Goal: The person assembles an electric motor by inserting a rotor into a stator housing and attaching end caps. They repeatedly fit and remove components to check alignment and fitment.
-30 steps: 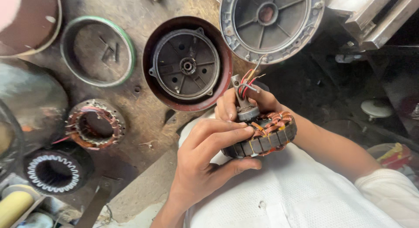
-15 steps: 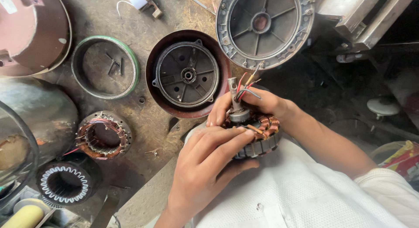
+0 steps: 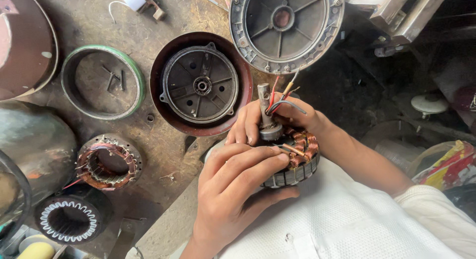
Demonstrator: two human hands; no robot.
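A fan motor stator [image 3: 297, 172] with copper windings, a steel shaft [image 3: 264, 101] and red, orange and grey wires [image 3: 282, 97] sits over my lap on white cloth [image 3: 357, 229]. My right hand [image 3: 292, 117] cups it from behind, fingers wrapped round the shaft base. My left hand [image 3: 233, 189] lies across its front. The left fingertips rest on the windings and the thumb presses under the laminated rim.
On the dirty workbench lie a maroon fan cover holding a grey end plate [image 3: 201, 84], a ribbed aluminium housing [image 3: 286, 27], a green ring [image 3: 103, 82], a wound stator [image 3: 108, 162], a bare stator core [image 3: 69, 219] and metal shells [image 3: 29, 150] at left.
The stator has tilted so its shaft stands up more plainly. My left fingers have slid further across the windings. The view has shifted slightly.
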